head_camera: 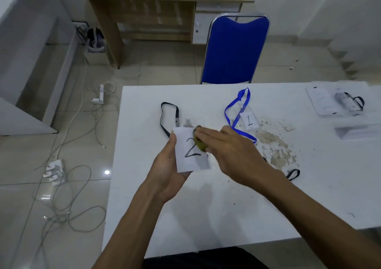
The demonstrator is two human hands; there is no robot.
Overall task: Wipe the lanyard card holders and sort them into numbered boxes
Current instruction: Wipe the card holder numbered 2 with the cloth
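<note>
My left hand (165,167) holds a clear card holder with a white card marked "2" (190,155) above the white table (206,217); its black lanyard (165,116) trails onto the table behind. My right hand (224,145) presses a small yellow-green cloth (199,142) against the card's upper right with straight fingers. A second holder marked "1" (249,120) lies flat further back, with a blue lanyard (237,112) looped around it.
A clear box (321,102) holding a black-lanyard holder sits at the far right, another box (358,131) below it. A black strap end (292,174) lies right of my forearm. Worn brown patch (274,145) on the table. Blue chair (235,50) behind; cables on the floor at the left.
</note>
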